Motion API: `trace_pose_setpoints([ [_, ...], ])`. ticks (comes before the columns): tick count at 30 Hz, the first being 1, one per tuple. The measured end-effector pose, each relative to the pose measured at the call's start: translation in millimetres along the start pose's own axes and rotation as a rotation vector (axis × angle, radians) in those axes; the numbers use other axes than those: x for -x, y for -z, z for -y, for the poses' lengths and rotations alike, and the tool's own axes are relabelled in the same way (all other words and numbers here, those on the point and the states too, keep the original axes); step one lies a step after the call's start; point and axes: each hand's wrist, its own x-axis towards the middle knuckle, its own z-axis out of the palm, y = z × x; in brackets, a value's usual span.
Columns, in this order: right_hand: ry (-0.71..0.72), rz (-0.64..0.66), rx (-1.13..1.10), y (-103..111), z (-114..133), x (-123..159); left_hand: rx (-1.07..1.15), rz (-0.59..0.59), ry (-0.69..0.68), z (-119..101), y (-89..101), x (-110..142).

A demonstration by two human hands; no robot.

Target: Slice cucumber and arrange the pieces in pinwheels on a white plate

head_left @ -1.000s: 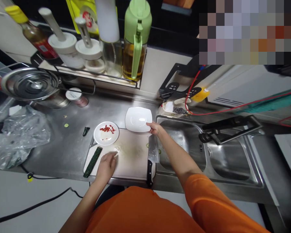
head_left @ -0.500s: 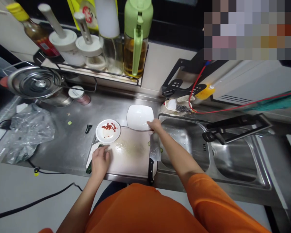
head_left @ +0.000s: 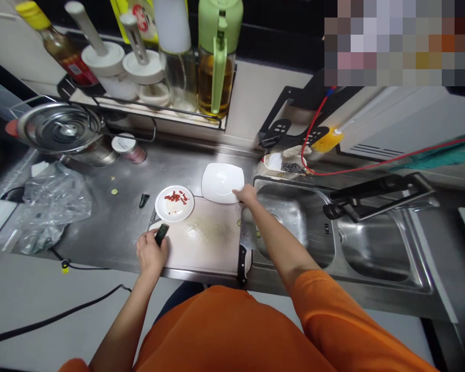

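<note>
My left hand (head_left: 152,252) is closed around a dark green cucumber (head_left: 161,233) at the left side of the white cutting board (head_left: 205,253); only the cucumber's upper end shows past my fingers. My right hand (head_left: 246,195) pinches the near right corner of a white, rounded-square dish (head_left: 221,181) behind the board, with nothing on it. Between them, a round white plate (head_left: 171,215) with chopped red pieces (head_left: 175,197) rests over the board's far left corner. A knife (head_left: 243,263) with a black handle lies along the board's right edge, its blade partly under my right forearm.
To the right is a double steel sink (head_left: 290,232) with a black folding stand (head_left: 372,204) over it. A cut cucumber end (head_left: 143,200) lies left of the plate. Farther left are a plastic bag (head_left: 56,201), a lidded pot (head_left: 62,129) and a small canister (head_left: 129,149). Bottles stand on a rack (head_left: 147,106) behind.
My left hand moved left from the board's middle onto the cucumber and closed around it. My right hand keeps hold of the dish's corner. The view has shifted slightly.
</note>
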Motion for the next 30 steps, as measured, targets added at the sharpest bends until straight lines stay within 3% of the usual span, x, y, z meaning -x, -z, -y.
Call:
trace_pose_setpoints([
  [6,0.023,-0.104,-0.026,9.6,-3.0,23.7,0.051,0.049,-0.017,12.0,-4.7,-3.3],
  [10,0.143,-0.183,0.049,11.5,-29.3,83.6,0.137,0.114,-0.096,10.0,-5.7,0.6],
  [14,0.137,0.000,0.231,-9.1,-70.4,161.3,0.308,0.255,-0.287,-22.2,-13.5,17.9],
  [17,0.101,0.091,0.279,-28.1,-88.6,199.0,0.412,0.346,-0.465,-56.8,-26.4,32.6],
  [21,0.065,0.091,0.265,-41.3,-89.7,212.2,0.387,0.419,-0.585,-82.6,-42.3,41.9],
  [25,0.044,0.042,0.223,-43.5,-92.7,210.4,0.266,0.365,-0.634,-80.3,-46.7,38.9],
  [30,0.053,-0.104,0.117,-37.1,-118.0,221.7,0.279,0.350,-0.698,-80.7,-45.1,33.4],
])
